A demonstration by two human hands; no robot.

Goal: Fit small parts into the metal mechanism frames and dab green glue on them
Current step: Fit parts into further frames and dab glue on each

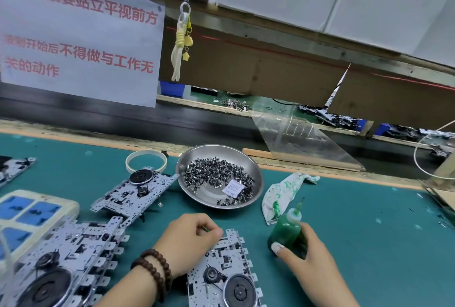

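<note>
A metal mechanism frame (225,272) lies flat on the green mat at the bottom centre. My left hand (189,240) rests on its upper left corner with fingers curled, pinching a thin green-tipped stick. My right hand (305,255) grips a small green glue bottle (286,229) that stands upright on the mat just right of the frame. A steel bowl (253,171) behind the hands holds several small dark parts and a white label. More frames lie stacked at the lower left (66,265) and one more lies left of the bowl (135,193).
A green-stained white rag (283,193) lies right of the bowl. A tape ring (146,159) sits behind the frames. A beige tray with blue wells (27,210) stands at the left. A clear plastic sheet (300,139) leans on the bench's far edge.
</note>
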